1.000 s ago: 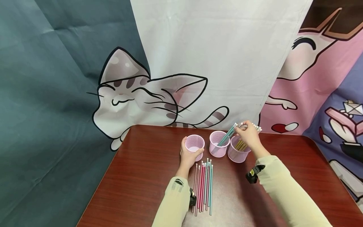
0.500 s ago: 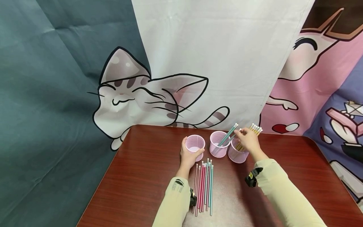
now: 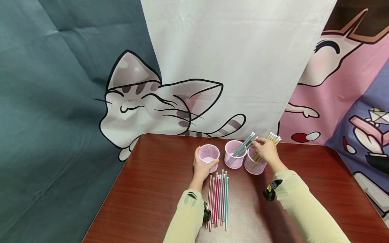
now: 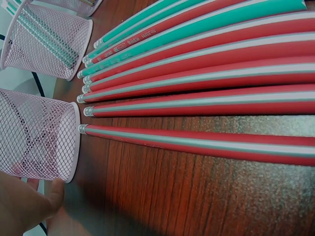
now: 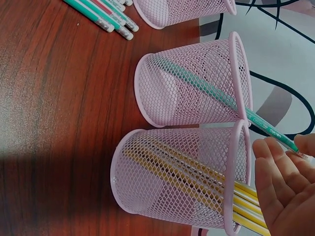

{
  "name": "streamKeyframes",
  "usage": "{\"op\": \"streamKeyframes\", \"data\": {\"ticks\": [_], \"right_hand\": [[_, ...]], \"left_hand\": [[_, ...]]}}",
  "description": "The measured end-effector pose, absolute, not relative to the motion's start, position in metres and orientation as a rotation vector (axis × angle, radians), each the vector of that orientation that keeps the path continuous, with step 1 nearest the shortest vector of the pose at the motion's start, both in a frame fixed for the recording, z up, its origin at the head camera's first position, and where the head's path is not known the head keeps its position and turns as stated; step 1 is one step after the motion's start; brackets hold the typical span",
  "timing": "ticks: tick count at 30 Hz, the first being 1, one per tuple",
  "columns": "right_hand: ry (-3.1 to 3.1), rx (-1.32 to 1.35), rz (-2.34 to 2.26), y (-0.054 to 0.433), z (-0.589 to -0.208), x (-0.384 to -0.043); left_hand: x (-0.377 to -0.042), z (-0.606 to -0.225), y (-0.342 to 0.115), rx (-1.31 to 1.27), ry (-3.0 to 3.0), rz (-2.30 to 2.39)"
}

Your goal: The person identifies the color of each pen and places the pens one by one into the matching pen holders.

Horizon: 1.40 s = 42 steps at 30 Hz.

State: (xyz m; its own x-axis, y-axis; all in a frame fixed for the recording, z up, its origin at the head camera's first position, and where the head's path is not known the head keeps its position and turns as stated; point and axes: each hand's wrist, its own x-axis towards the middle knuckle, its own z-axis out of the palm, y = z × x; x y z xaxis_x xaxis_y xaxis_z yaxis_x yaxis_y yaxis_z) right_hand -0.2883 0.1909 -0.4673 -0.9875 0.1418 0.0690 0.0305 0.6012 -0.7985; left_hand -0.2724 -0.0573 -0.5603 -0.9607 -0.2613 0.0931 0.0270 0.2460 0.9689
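My left hand grips the left pink mesh pencil cup, thumb at its near right side and fingers round its left. No pencils show in that cup. Beside it stands the middle mesh cup, with green pencils leaning to the right. My right hand pinches a green pencil near its eraser end; its lower part slants down inside the middle cup. Below this hand is the right mesh cup, which holds several yellow pencils, partly hidden by the hand in the head view.
Several red and green pencils lie side by side on the brown table, erasers toward the cups. A cartoon-printed cloth hangs just behind the table's back edge. Each wrist wears a small black camera.
My right hand has shifted slightly left and down, bringing the green pencil lower in the middle cup, then held nearly still. My left hand keeps its grip on the left cup.
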Motion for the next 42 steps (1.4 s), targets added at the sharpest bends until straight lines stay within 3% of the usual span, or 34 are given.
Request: {"op": "streamKeyframes", "data": {"ticks": [15,23,30,37,42], "right_hand": [[-2.644,-0.144,1.409,0.187,-0.463,-0.283],[-2.771,0.313,1.542,0.166,-0.467,-0.264],[-2.974,0.596,1.552,0.145,-0.502,-0.243],[-3.171,0.522,1.252,0.132,-0.548,-0.227],[-3.16,0.41,1.179,0.127,-0.562,-0.222]], "left_hand": [[-0.274,-0.561,-0.057,0.207,-2.289,-1.761],[-0.274,-0.56,-0.058,0.215,-2.299,-1.766],[-0.274,-0.56,-0.058,0.224,-2.298,-1.77],[-0.273,-0.563,-0.058,0.223,-2.291,-1.774],[-0.273,-0.563,-0.058,0.215,-2.29,-1.773]]}}
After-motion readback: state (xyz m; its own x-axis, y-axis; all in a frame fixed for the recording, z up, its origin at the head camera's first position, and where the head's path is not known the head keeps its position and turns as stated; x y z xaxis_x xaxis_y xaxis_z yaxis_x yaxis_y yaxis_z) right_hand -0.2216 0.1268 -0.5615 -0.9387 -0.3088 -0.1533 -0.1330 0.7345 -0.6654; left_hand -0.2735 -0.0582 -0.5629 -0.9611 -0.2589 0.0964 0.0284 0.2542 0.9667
